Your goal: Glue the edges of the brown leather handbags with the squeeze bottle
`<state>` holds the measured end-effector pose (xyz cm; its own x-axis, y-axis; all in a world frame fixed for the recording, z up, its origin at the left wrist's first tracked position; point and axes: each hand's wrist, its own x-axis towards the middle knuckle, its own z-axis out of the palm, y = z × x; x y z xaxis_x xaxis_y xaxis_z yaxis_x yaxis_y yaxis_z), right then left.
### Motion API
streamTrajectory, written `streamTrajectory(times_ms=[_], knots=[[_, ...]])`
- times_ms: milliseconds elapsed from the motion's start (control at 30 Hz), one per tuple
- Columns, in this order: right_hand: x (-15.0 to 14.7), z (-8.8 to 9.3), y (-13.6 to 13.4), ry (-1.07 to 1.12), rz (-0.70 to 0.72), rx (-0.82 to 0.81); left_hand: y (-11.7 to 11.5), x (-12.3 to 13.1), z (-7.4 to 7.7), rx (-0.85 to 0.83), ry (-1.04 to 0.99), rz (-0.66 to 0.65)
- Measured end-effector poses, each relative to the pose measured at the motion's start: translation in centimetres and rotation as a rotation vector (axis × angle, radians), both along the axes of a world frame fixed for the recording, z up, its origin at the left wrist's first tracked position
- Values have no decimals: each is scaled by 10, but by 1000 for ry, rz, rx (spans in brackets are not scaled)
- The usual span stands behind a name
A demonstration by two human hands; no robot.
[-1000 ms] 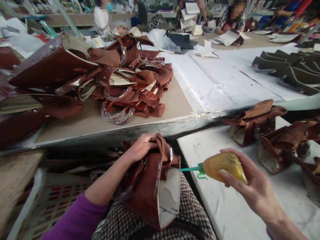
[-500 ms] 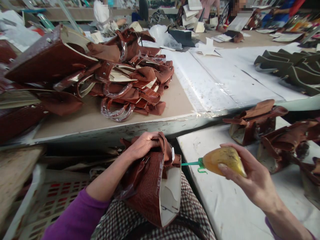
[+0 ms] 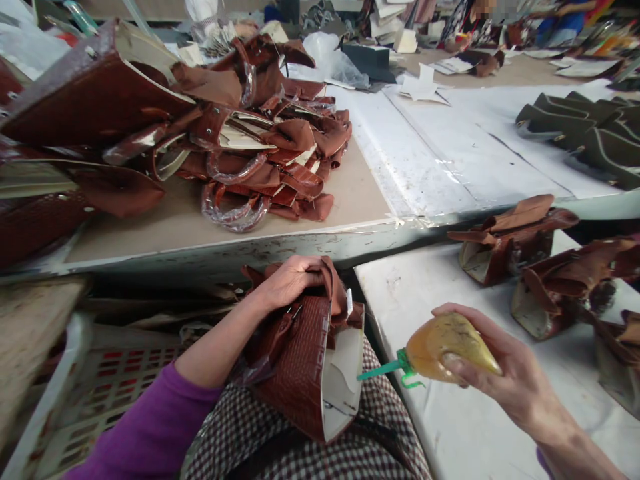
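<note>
The brown bag (image 3: 295,363) lay across the person's checked lap (image 3: 385,407), beside the near left edge of the low white desk (image 3: 415,287), its pale open side turned right. The left hand (image 3: 293,283) had its fingers clamped on the soft brown flap (image 3: 334,283) at the top. The right hand (image 3: 510,373), over the low desk, had its fingers wrapped around a yellowish bottle (image 3: 447,347); the green nozzle (image 3: 383,370) pointed left, its tip at the rim of the open side, whether touching I could not tell. A white basket (image 3: 63,377) stood left of the lap.

Farther off, brown bags (image 3: 515,237) stood toward the low desk's far right corner. Beyond, the long desk (image 3: 363,193) carried a heap of brown bags (image 3: 280,153) along the left of its near edge, and dark green pieces (image 3: 590,130) toward its right. Co-workers (image 3: 565,23) were at its far side.
</note>
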<state>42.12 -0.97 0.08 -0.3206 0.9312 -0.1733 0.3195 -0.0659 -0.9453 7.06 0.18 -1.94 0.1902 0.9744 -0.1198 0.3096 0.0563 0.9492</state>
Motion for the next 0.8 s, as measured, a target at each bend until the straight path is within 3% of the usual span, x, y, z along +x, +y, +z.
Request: streamTrajectory(times_ms=[133,233,367,533,800], knots=[[-1,2,3,-42,-74,93,1,0,-2,16,10,5],[6,-2,6,-46,-9,118,1,1,-4,20,9,6],[15,-7,-3,-3,117,55,0,0,-6,25,15,13],[9,-3,-19,32,-21,-30,1,0,-7,39,31,23],[10,-2,-22,42,12,-110,-3,2,-8,55,39,29]])
